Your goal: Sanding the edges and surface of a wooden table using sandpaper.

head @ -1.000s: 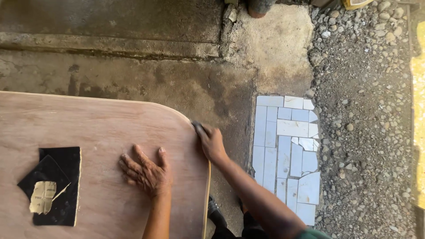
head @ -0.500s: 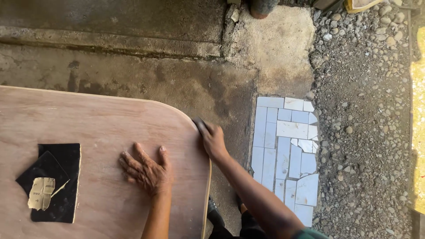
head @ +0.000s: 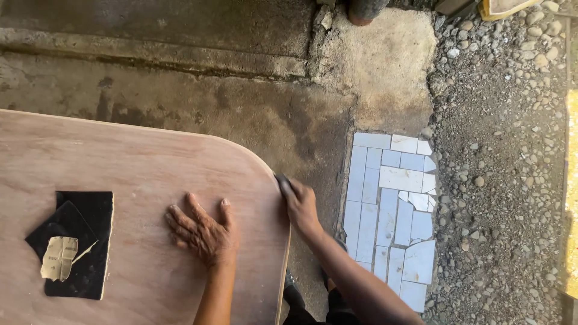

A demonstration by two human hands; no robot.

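Presently my left hand (head: pixel 201 232) lies flat and spread on the board (head: pixel 138 198), holding nothing. My right hand (head: pixel 299 203) is curled closed over a small dark sanding piece (head: pixel 282 180), pressed against the board's rounded edge at the corner. Spare sheets (head: pixel 75 241) lie near the left hand on the board. Risk: uneven pressure at the curve could let the piece slip off, scraping my fingers or gouging the edge veneer.
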